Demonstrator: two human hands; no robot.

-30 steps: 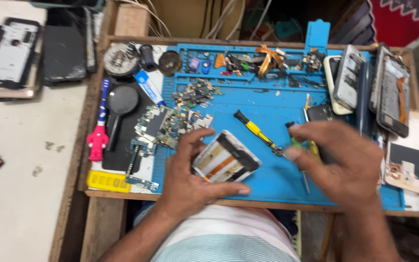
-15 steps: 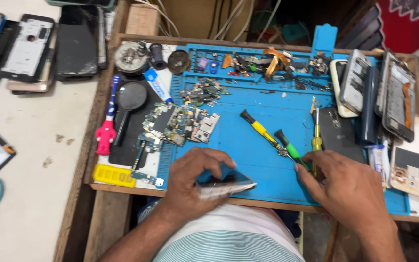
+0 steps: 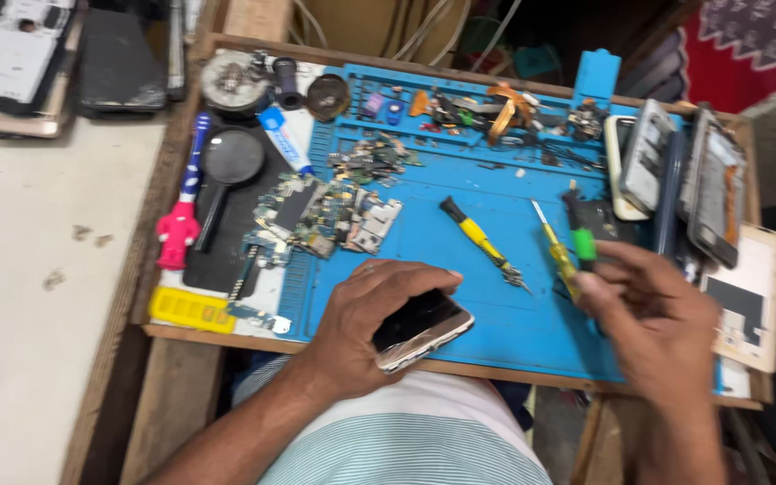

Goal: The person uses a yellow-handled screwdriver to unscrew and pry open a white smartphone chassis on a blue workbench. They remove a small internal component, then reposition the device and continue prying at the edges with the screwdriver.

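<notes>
Phone gripped at the mat's near edge

Slippage is the main risk judged here: the phone (image 3: 422,329) is held by the left hand (image 3: 379,319) with its lower end past the near edge of the blue work mat (image 3: 460,269), so a loosened grip could let it drop off the bench. A second risk is scratching, since the right hand (image 3: 653,314) is closed on a green-handled screwdriver (image 3: 580,235), its tip hidden, close beside the phone; a yellow-handled screwdriver (image 3: 560,256) lies against the same fingers, and whether it is also gripped cannot be told. Loose circuit boards (image 3: 321,211) lie near enough to be swept aside by a wrist.

The phone is seen glass side up, dark and glossy, with a pale metallic rim and rounded corners, tilted slightly. Cracks cannot be made out through the blur.
</notes>
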